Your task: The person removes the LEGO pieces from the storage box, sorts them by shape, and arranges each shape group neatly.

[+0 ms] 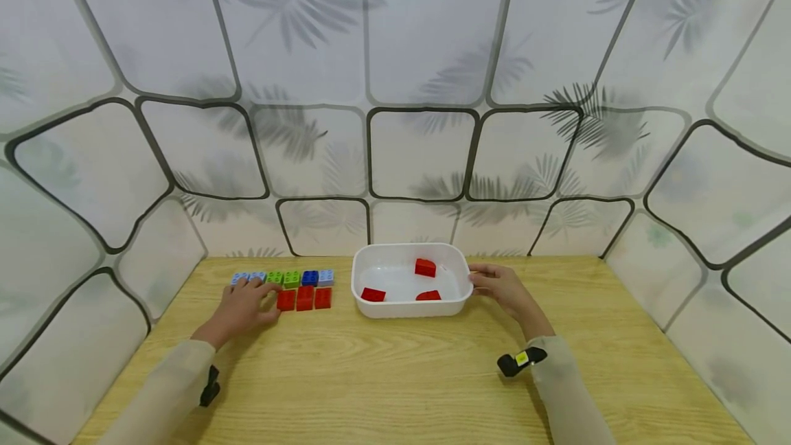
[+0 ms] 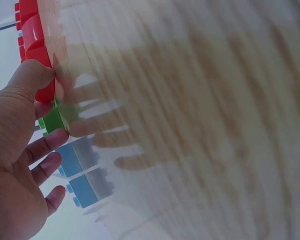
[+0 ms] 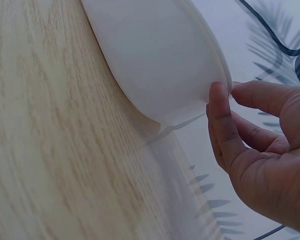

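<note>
My left hand (image 1: pixel 247 304) is at the left end of a front row of three red toy building bricks (image 1: pixel 305 299). Its thumb and index finger pinch the leftmost red brick (image 1: pixel 286 301); the other fingers spread over a back row, close to the light blue bricks (image 2: pixel 83 191) and a green brick (image 2: pixel 52 120). On the right, my right hand (image 1: pixel 503 287) grips the right end of a white plastic tub (image 1: pixel 402 309), thumb and fingertips at its rim. Inside the tub lie three red bricks (image 1: pixel 425 267), apart from one another.
The back row also holds a dark blue brick (image 1: pixel 310 278) and a pale blue brick (image 1: pixel 325 277) at its right end. All stand on a wood-grain table (image 1: pixel 383 376). A patterned curtain (image 1: pixel 420 156) rises behind the table and along both sides.
</note>
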`<state>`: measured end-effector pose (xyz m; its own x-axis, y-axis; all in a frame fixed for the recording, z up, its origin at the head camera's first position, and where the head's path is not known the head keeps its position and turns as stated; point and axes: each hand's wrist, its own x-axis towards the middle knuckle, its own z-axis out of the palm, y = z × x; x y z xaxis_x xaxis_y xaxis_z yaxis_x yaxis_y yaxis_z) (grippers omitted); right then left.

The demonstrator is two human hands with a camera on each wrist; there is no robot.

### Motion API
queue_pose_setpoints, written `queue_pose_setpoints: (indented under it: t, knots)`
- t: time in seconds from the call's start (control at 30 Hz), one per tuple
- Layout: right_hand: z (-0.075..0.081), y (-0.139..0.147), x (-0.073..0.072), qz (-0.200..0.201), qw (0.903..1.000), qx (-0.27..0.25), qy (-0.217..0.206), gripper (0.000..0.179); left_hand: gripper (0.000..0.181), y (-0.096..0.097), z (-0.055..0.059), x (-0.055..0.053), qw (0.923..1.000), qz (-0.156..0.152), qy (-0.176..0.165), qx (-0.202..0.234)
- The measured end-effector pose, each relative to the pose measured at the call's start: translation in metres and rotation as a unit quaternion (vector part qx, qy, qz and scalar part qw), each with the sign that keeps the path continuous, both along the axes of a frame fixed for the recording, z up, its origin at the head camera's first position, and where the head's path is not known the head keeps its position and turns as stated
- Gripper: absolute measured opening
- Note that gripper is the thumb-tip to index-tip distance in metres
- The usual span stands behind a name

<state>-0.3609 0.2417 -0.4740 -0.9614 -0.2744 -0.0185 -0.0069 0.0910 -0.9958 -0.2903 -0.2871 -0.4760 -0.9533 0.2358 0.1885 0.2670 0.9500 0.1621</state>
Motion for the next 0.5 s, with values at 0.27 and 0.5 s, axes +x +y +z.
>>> queue_pose_setpoints:
  t: [0.27, 0.5]
  knots:
    - [-0.0009, 0.0019, -0.0005, 0.004, 1.0000, 0.003, 0.007, 0.049, 0.038, 0.0025, 0.0030, 0.0000, 1.0000, 0.004, -0.005, 0.002]
    - [-0.0018, 0.0021, -0.0020, 0.002, 1.0000, 0.004, 0.003, 0.049, 0.037, 0.0032, 0.0024, 0.0002, 0.9999, 0.000, 0.010, 0.008]
